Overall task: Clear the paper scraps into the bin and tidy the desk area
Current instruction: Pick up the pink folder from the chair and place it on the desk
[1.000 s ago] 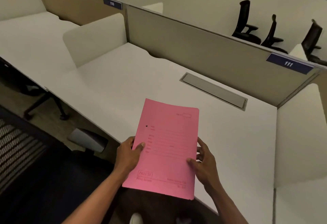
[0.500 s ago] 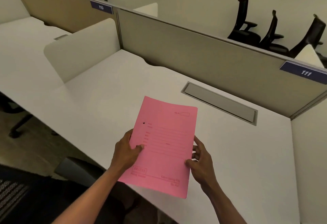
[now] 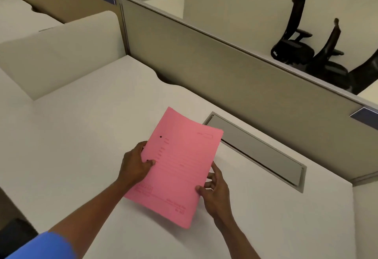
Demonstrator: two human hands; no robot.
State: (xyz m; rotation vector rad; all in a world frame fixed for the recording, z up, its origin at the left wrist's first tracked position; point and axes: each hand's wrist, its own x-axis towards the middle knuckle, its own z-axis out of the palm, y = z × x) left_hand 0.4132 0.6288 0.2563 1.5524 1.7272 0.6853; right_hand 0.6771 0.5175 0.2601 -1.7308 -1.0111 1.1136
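- The pink folder (image 3: 180, 166) lay between the two hands, held just above the white desk (image 3: 81, 136), its long axis running from the near right corner up toward the far left, tilted a little off the desk's edge line.
- The left hand (image 3: 135, 166) gripped the folder's left edge about halfway along, thumb on top, the other fingers hidden beneath.
- The right hand (image 3: 214, 193) pinched the right edge nearer the bottom corner, thumb on the cover and fingers curled under; both hands were equally close, neither let go.
- The folder's far right corner hung just over the near end of the grey cable hatch (image 3: 255, 152) set into the desk, so a set-down would likely want a shift to the left or nearer.
- The desk surface looked bare; no paper scraps or bin showed in view.
- A beige partition (image 3: 225, 70) closed the far side, a white side screen (image 3: 61, 54) the left, with black office chairs (image 3: 296, 43) beyond.
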